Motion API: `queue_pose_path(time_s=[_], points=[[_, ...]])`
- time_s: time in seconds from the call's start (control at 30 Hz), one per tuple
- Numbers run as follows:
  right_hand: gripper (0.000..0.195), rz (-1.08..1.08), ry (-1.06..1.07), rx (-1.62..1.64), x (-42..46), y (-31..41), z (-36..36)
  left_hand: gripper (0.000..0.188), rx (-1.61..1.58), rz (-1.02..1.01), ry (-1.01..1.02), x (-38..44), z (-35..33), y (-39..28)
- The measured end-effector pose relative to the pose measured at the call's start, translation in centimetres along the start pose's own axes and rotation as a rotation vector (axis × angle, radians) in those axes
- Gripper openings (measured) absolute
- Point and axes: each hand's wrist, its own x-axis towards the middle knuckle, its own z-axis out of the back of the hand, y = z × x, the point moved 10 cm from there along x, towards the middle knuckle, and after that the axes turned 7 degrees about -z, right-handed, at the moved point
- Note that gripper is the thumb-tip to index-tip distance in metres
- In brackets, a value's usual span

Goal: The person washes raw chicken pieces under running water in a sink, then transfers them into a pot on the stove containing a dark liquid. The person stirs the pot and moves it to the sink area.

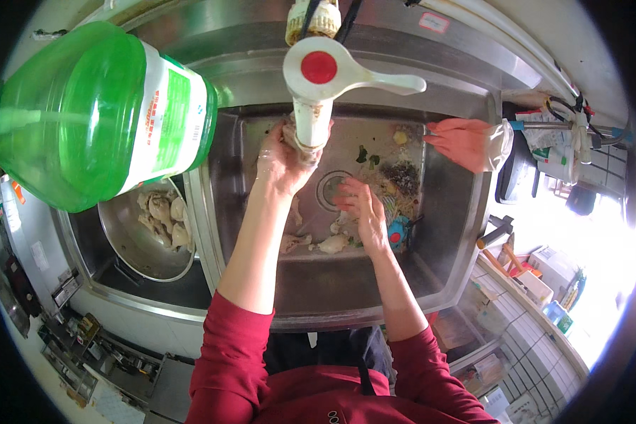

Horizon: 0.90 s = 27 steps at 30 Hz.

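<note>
Beneath the spout of the white lever faucet [312, 116], my left hand [283, 167] is wet and curled around a pale brownish piece [288, 132], apparently chicken. The spout hides most of that piece. My right hand [368, 212] holds nothing, its fingers apart and blurred beside the sink drain [326, 193]. Raw chicken pieces [333, 244] lie on the floor of the steel sink [350, 286], below and left of my right hand. In the left basin, a metal bowl [138, 257] contains several chicken pieces [161, 212].
A large green liquid bottle [74, 116] looms at upper left. Food scraps [400, 177] and a blue object with a red centre [398, 233] lie at the sink's right side. A pink rubber glove [458, 143] hangs over the right rim, with a hammer-like tool [495, 233] beyond.
</note>
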Motion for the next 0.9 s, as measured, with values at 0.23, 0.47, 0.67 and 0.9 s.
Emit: queue_pose_path(time_s=[0.23,0.47,0.67,0.9], points=[[0.059,0.001,0.016,-0.027,0.7,-0.2,-0.4,0.061,0.011,0.021,-0.130,-2.5,-1.0,2.0],[0.038,0.145,-0.264,-0.688,3.8,-1.4,3.9,0.050,0.500,-0.023,-0.171,-8.2,-1.7,-0.8],[0.047,0.207,-0.317,-1.266,5.0,-3.6,6.3,0.050,1.275,-0.613,-0.518,-23.9,-4.2,-15.7],[0.052,0.148,-0.327,-1.222,2.3,-8.9,2.5,0.056,1.836,-1.061,-0.814,-31.5,-3.2,-22.6]])
